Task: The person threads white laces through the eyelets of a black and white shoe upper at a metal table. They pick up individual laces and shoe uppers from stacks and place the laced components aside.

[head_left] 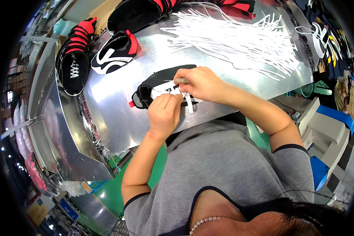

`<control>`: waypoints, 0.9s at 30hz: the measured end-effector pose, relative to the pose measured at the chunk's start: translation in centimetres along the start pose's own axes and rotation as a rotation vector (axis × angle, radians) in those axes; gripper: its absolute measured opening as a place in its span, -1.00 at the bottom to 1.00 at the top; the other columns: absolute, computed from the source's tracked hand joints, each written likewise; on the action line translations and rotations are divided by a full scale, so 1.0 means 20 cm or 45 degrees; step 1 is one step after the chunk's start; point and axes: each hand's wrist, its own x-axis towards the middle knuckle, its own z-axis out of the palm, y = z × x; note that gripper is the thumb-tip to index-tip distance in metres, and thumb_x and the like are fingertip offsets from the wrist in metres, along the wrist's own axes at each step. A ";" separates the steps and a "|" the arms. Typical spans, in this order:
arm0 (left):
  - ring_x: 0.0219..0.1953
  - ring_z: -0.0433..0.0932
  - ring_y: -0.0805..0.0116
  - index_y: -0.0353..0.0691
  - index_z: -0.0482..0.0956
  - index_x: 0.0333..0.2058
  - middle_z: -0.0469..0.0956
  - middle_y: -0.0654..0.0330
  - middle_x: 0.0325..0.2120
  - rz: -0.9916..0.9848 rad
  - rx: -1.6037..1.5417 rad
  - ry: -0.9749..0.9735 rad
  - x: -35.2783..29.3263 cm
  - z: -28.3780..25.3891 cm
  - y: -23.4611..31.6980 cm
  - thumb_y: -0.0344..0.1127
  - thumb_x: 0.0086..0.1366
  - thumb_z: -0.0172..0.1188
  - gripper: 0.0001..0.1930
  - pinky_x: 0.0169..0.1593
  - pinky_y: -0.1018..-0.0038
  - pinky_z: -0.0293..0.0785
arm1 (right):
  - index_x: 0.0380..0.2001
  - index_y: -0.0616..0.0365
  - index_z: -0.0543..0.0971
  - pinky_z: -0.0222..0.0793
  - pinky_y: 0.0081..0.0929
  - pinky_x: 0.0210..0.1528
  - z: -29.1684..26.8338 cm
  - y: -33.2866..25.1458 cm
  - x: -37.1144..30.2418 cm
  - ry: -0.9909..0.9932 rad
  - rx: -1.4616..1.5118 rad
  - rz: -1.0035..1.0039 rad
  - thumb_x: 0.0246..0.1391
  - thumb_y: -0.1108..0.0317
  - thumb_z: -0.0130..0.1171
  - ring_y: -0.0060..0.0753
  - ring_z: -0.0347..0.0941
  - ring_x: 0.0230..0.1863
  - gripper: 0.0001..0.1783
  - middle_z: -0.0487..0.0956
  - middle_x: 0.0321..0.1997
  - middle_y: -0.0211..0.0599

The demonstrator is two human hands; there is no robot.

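A black shoe upper (163,78) with a red heel tab lies flat on the metal table in front of me, its lacing area partly hidden under my fingers. White shoelace (190,104) runs across its eyelets, and one end hangs toward my body. My left hand (164,113) is closed at the near side of the upper, fingertips pinching at the lacing. From the right, my right hand (202,83) reaches over and pinches the lace; something greyish shows at its fingertips, perhaps a wrap on a finger.
A heap of white shoelaces (240,43) covers the table's far right. Beyond the upper lies a black, white and red shoe upper (116,53). Stacked black-and-red uppers (75,55) stand at the left edge, more (135,15) at the back. A grey-and-blue bin (328,126) sits right, below the table (110,126).
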 end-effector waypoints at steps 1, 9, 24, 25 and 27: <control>-0.52 0.49 0.18 -0.25 0.55 -0.35 0.48 0.15 -0.56 -0.035 -0.053 -0.042 0.02 -0.01 0.01 -0.53 0.07 0.32 -0.84 -0.43 0.35 0.38 | -0.23 0.14 0.59 0.46 -0.20 -0.19 0.00 0.01 -0.01 0.070 0.065 -0.023 0.01 0.40 0.19 -0.06 0.59 -0.21 -0.79 0.67 -0.30 -0.12; -0.47 0.55 0.15 -0.22 0.54 -0.21 0.57 0.14 -0.48 -0.254 -0.148 -0.223 0.00 -0.06 0.00 -0.42 0.13 0.35 -0.75 -0.40 0.34 0.43 | -0.21 0.17 0.61 0.51 -0.53 -0.06 -0.56 -0.16 0.04 0.577 0.480 -0.386 0.11 0.42 0.30 -0.53 0.59 -0.25 -0.82 0.64 -0.28 -0.39; -0.52 0.56 0.39 -0.26 0.46 0.02 0.64 0.14 -0.44 -1.051 -0.501 -0.043 0.11 -0.05 0.04 -0.19 0.18 0.39 -0.51 -0.29 0.45 0.49 | -0.19 0.23 0.57 0.43 -0.55 -0.14 0.08 0.05 0.00 0.143 0.555 0.126 0.11 0.40 0.25 -0.55 0.53 -0.26 -0.79 0.63 -0.30 -0.35; -0.50 0.57 0.36 -0.25 0.47 0.01 0.65 0.12 -0.43 -1.035 -0.514 -0.005 0.10 -0.03 0.04 -0.21 0.17 0.39 -0.52 -0.28 0.44 0.49 | -0.18 0.23 0.56 0.42 -0.54 -0.15 0.07 0.03 -0.01 0.156 0.541 0.112 0.12 0.40 0.24 -0.52 0.53 -0.27 -0.79 0.63 -0.30 -0.32; -0.46 0.60 0.32 -0.23 0.49 0.00 0.66 0.10 -0.39 -1.003 -0.541 0.068 0.09 -0.02 0.04 -0.23 0.16 0.39 -0.54 -0.27 0.42 0.50 | -0.20 0.24 0.54 0.42 -0.51 -0.19 0.04 -0.01 -0.05 0.252 0.464 0.087 0.17 0.39 0.20 -0.45 0.54 -0.31 -0.82 0.63 -0.31 -0.26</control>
